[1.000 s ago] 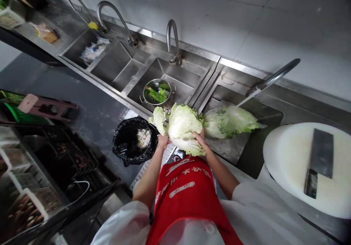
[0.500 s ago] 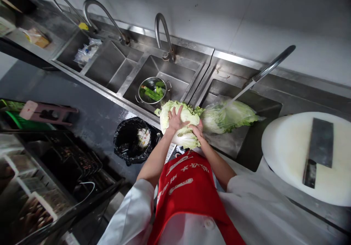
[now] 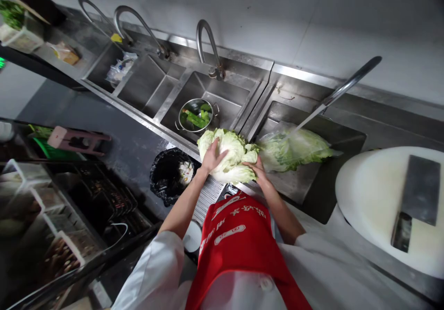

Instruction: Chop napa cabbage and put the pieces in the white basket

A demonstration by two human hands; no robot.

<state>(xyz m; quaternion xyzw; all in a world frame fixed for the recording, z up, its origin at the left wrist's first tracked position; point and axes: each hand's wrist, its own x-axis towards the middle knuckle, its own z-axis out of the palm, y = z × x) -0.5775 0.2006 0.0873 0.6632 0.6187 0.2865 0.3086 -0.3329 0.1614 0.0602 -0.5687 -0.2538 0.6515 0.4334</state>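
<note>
A pale green napa cabbage [image 3: 236, 150] with loose, frilly leaves is between my hands, above the front edge of the sinks. My left hand [image 3: 212, 157] presses its left side with fingers spread over the leaves. From the right, my right hand [image 3: 258, 169] grips the leafy edge, its fingertips partly hidden by leaves. Just right of it, a second cabbage [image 3: 294, 149], apparently in clear plastic, lies in the right sink [image 3: 312, 190]. A stream from the tap [image 3: 354, 81] falls onto that cabbage.
A steel colander [image 3: 195, 116] with cut green vegetables stands in the sink to the left. Below the counter edge is a black-lined bin [image 3: 161, 176]. A cleaver [image 3: 420, 190] rests on the round white chopping board [image 3: 364, 180]. Plastic bags [image 3: 121, 67] lie in the far-left sink.
My left hand has shifted left and my right hand slightly right, so they are farther apart on the cabbage. The view has moved a little, showing more at the left.
</note>
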